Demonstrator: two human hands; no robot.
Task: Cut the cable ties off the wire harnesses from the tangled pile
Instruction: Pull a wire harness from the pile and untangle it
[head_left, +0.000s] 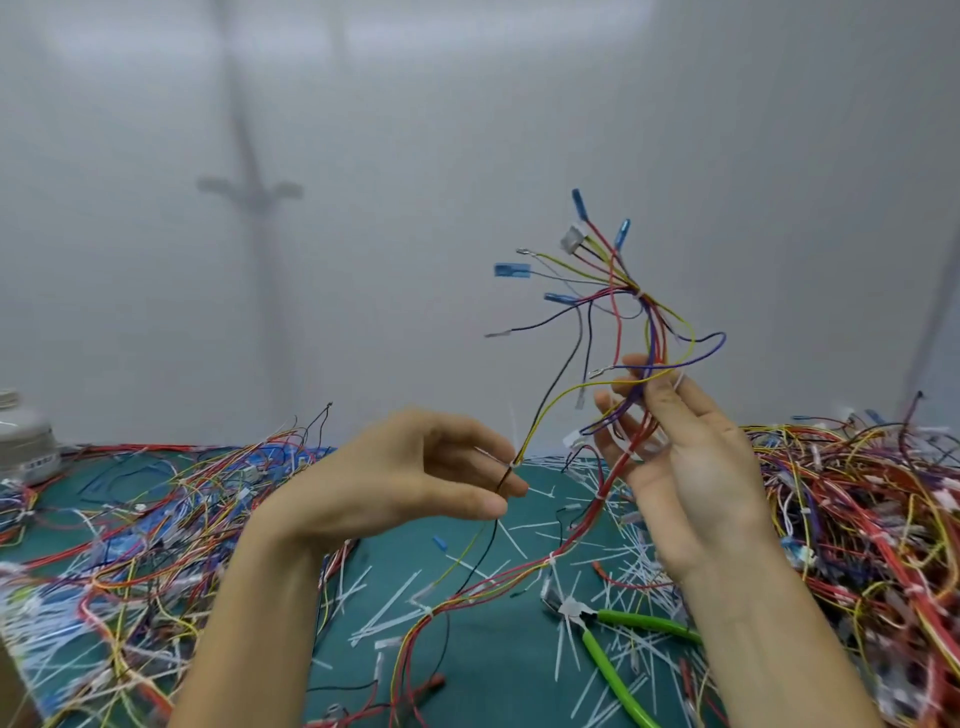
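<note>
R hand (685, 467) grips wire harness (649, 332) upright at 1 o'clock, prob. to fan it & expose ties. L hand (415, 478) pinches its yellow/black branch at a white cable tie (513, 462), isolating it. Cutters (639, 621) lie unheld, 5 o'clock; tangled pile (857, 519) at 3 o'clock.

A pale jar (27, 441) stands far left on the teal tabletop (498, 686).

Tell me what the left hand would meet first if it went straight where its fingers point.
Probably the wire harness hanging from the right hand; the left hand points right toward it, though depth is unclear.
</note>
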